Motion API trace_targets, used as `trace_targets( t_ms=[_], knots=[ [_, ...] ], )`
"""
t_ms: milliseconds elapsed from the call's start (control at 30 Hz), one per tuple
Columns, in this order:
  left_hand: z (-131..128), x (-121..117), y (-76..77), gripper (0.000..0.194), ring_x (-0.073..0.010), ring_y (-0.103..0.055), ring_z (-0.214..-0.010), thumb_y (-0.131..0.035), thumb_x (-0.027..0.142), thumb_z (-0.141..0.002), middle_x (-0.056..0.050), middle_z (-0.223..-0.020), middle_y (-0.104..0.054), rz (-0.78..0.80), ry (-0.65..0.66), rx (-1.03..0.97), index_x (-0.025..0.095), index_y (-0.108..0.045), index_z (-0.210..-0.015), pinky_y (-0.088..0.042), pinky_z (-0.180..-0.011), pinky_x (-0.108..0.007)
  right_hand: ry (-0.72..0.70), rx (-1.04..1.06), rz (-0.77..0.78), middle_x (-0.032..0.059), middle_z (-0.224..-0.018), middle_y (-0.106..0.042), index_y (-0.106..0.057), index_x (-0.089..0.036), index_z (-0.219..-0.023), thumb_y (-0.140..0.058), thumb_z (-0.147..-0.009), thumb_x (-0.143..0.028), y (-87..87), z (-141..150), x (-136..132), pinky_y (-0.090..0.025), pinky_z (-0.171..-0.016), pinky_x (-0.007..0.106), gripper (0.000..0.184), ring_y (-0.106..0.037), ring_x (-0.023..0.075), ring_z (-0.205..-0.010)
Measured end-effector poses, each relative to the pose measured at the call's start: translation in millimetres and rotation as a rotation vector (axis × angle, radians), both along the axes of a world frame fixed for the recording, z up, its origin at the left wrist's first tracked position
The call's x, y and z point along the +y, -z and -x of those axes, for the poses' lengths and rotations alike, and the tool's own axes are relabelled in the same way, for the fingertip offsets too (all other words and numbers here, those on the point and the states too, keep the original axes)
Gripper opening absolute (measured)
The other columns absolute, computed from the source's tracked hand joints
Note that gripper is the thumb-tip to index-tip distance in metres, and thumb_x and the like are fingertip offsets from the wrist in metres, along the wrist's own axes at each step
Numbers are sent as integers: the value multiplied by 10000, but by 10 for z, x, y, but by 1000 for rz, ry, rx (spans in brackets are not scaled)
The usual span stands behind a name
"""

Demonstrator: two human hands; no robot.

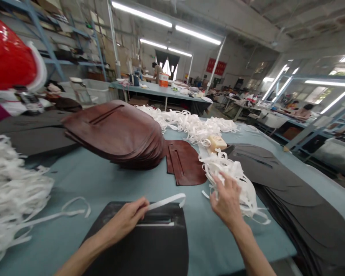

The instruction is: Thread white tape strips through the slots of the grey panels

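Observation:
My left hand pinches one flat white strip between fingers and thumb, just above a dark leather panel with a slot in it. My right hand is closed into a loose bundle of white strips, which lies on the blue-grey table cover. Beyond my hands lie a stack of brown leather panels and a single slotted brown panel. A stack of dark panels sits to the right of my right hand.
A large heap of white strips lies at the left, with more strips at the far side. A cream block sits among them. Further back are other worktables, shelving, and a person.

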State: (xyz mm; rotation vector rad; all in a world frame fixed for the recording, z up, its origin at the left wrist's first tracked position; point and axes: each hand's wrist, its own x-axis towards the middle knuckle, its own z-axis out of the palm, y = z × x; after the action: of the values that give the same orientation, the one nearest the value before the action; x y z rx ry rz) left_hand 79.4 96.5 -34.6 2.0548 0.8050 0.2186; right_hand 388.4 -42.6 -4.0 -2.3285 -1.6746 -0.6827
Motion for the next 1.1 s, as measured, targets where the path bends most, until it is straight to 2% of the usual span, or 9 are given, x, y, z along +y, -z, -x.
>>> trace_targets(
  t_ms=[100,200,300,433,533,700,867,1000,1100],
  knots=[
    [122,-128,-24,347,-137,-520,-692,-266,466,-940,33,-721,-523,7,-60,0,220,-478,-819,-381,-684,-245,-172,59,222,144,-1203,-529,-480,-165,-1256,-513,-792,-124,326,376,379,-402,-862,367,467,-479,258,-1066],
    [311,-193,42,349,-144,-537,-706,-261,472,-944,26,-730,-531,-6,-123,-4,229,-480,-824,-404,-697,-250,-131,67,266,117,-978,-590,-587,-163,-999,-472,-812,-56,692,442,795,-435,-724,306,244,-533,219,-883],
    [636,-172,220,325,-165,-561,-803,-303,467,-937,0,-821,-576,-85,-210,-30,237,-506,-831,-434,-776,-272,-112,67,252,89,-920,-587,-590,-175,-872,-445,-846,-51,812,353,1110,-428,-673,264,192,-540,186,-823],
    [1061,-162,533,277,-204,-540,-1024,-369,443,-917,-29,-1050,-598,-231,-309,-48,253,-558,-844,-418,-919,-337,-109,82,224,89,-937,-576,-599,-172,-860,-524,-863,-220,719,372,1266,-432,-682,266,90,-531,200,-882],
    [1184,-266,629,272,-206,-517,-1096,-372,412,-920,-27,-1153,-571,-244,-303,10,251,-567,-820,-409,-945,-362,-67,102,207,120,-930,-567,-609,-147,-848,-579,-823,-288,705,481,1234,-432,-663,295,147,-514,240,-902],
    [1090,-457,506,262,-213,-458,-1179,-361,380,-929,-43,-1232,-525,-228,-223,84,247,-579,-870,-384,-980,-410,-26,138,176,121,-916,-564,-610,-139,-846,-487,-818,-114,755,452,1241,-412,-664,295,129,-506,227,-871],
    [1056,-450,409,260,-195,-468,-1169,-365,343,-928,-33,-1224,-533,-214,-178,84,240,-596,-866,-401,-985,-385,-41,173,86,133,-1017,-546,-598,-125,-1009,-398,-885,-159,577,300,1561,-412,-738,313,238,-499,226,-926],
    [1068,-385,294,268,-183,-483,-1150,-361,349,-927,-31,-1208,-553,-158,-140,64,235,-592,-851,-405,-993,-356,-216,212,63,167,-1236,-489,-511,-119,-1224,-520,-879,-327,401,695,1582,-392,-862,355,403,-437,262,-1107],
    [1052,-322,141,269,-176,-513,-1095,-362,374,-922,-28,-1152,-583,-85,-125,29,237,-588,-879,-408,-972,-319,-636,398,207,127,-1174,-562,-551,-154,-1178,-494,-904,-392,306,1199,1220,-379,-891,342,368,-487,225,-1062]
  ],
)
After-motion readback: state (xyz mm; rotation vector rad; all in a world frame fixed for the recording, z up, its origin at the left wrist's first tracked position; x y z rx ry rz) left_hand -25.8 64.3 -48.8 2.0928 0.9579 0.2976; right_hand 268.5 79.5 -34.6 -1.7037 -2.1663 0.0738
